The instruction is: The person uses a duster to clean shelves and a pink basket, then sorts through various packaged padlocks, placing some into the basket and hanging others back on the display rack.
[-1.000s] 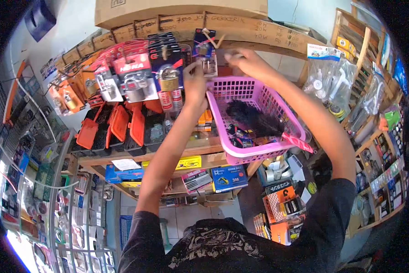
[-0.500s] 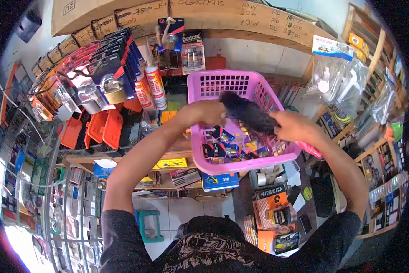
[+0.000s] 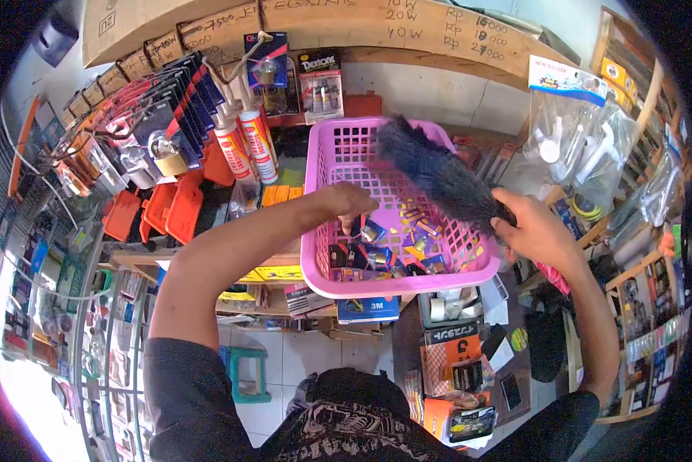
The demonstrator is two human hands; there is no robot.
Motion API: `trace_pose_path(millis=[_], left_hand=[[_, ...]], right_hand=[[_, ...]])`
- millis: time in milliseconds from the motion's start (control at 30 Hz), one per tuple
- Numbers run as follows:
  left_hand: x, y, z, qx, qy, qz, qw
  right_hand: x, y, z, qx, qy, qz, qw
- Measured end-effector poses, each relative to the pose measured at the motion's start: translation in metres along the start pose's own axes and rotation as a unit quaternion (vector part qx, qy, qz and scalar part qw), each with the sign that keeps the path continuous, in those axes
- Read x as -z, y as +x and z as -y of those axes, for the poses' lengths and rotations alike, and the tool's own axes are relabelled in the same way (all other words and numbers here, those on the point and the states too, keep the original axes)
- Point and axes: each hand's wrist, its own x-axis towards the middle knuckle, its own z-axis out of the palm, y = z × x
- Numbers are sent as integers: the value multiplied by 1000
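Note:
My right hand (image 3: 537, 227) is closed around a fluffy black duster (image 3: 438, 171), whose pink handle end shows below the wrist. The duster slants over the right side of a pink plastic basket (image 3: 400, 290), with its tip near the back rim. Inside the basket, mostly toward the front, lie several carded padlocks (image 3: 419, 245) in blue and yellow packaging. My left hand (image 3: 350, 203) is over the basket's left side, just above the packs. Its fingers point down and look apart, with nothing visible in them.
Carded padlocks (image 3: 165, 154) hang at the left, beside red-and-white sealant tubes (image 3: 257, 146). A wooden beam (image 3: 346, 35) with handwritten prices runs across the back. Bagged fittings (image 3: 569, 142) hang at the right. Below stand a blue 3M box (image 3: 367, 309) and a green stool (image 3: 249, 375).
The duster has swung up and right, off the packs, and more of it shows. My left hand has come away from its tip and sits lower over the packs.

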Motion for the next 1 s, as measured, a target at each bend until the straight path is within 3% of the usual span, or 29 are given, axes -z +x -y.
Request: trace_pose_path(millis=[133, 200, 267, 333, 433, 467, 533, 567, 600, 667, 700, 733, 800, 833, 867, 933, 967, 1000], left_hand=[[10, -1, 2, 17, 21, -2, 1000], [30, -24, -16, 43, -21, 0, 999], [45, -52, -28, -39, -132, -130, 982], [61, -76, -47, -3, -38, -159, 987], [70, -118, -84, 19, -132, -392, 910], [71, -131, -93, 24, -126, -396, 909], [67, -154, -106, 29, -273, -526, 805], [61, -163, -111, 39, -289, -574, 766], [53, -169, -115, 43, -285, -576, 765], [32, -177, -125, 6, -518, -669, 533], [24, -182, -134, 7, -621, -654, 432], [21, -186, -146, -21, -672, -652, 351], [-2, -197, -159, -32, -741, -621, 252], [-13, -202, -163, -53, -772, -587, 236], [-24, -209, -165, -37, -806, -564, 175], [-48, -218, -165, -42, -799, -578, 161], [-75, -222, -149, -129, -801, -555, 185], [-69, -227, -153, -128, -797, -561, 182]], right_hand=[[-20, -4, -36, 69, 21, -81, 994], [-13, -15, -23, 83, -27, -95, 992], [-10, -26, -22, 53, 41, -119, 991], [-12, -41, -23, 45, 47, -144, 987], [-19, -61, -17, 24, 67, -184, 980], [-19, -68, -10, 43, 99, -190, 976], [-26, -82, -4, 68, 132, -196, 969], [-31, -89, -7, 24, 197, -196, 960], [-38, -97, -8, -21, 261, -192, 946], [-67, -106, -9, -5, 305, -234, 923], [-80, -112, -6, -21, 379, -253, 890], [-93, -116, -3, -37, 450, -269, 850], [-124, -118, 3, -41, 518, -237, 821], [-137, -118, 2, -33, 539, -189, 820], [-151, -117, 1, -24, 559, -140, 817], [-189, -117, 0, -21, 536, -102, 838], [-211, -117, 0, -1, 524, -80, 848], [-227, -114, 3, 20, 511, -59, 857]])
